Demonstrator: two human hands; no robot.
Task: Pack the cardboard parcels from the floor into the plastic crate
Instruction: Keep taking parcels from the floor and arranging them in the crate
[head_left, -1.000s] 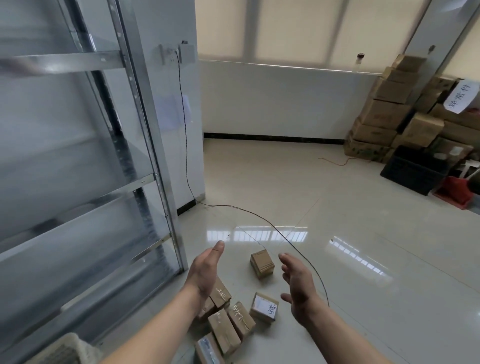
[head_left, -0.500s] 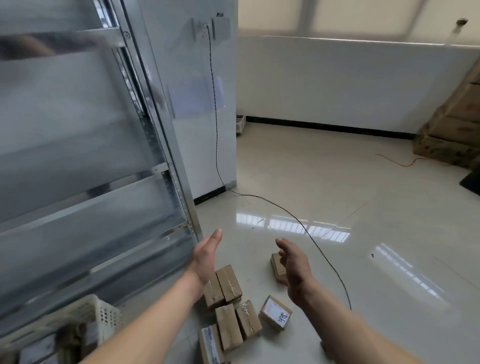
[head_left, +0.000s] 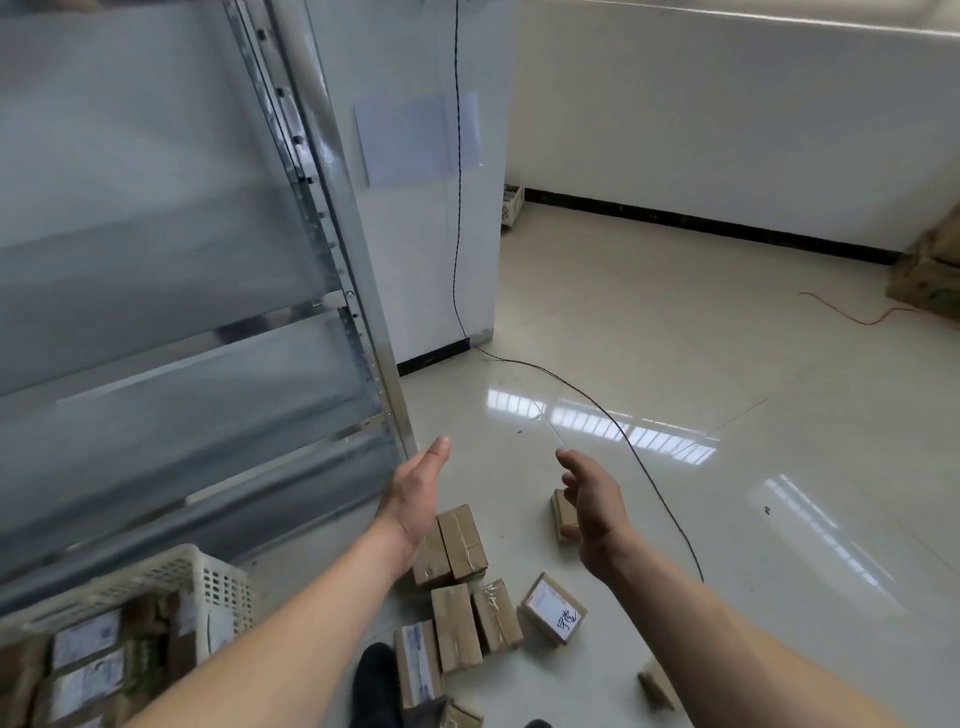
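Left hand: left hand (head_left: 415, 493) held out flat above the floor, fingers straight and together, holding nothing.
Right hand: right hand (head_left: 592, 504) raised, fingers loosely spread, thumb apart, holding nothing.
Parcels: cluster of cardboard parcels (head_left: 462, 597) on the floor (head_left: 675, 364), below and between both hands.
Lone parcel: one small parcel (head_left: 561, 512) apart from the cluster, just behind the right hand, partly hidden by it.
Crate: white plastic crate (head_left: 208, 577) left of the cluster, at the foot of the metal shelf (head_left: 384, 374); already part filled with parcels.
Key relation: cluster lies down and toward the body from the fingertips; long axes of most parcels run roughly away from the person. Left hand is nearer the top pair; right hand is nearer the lone parcel.
Judgement: reach starting, nothing gripped yet.
Hazard: black cable (head_left: 623, 441) runs along the floor just right of the lone parcel.
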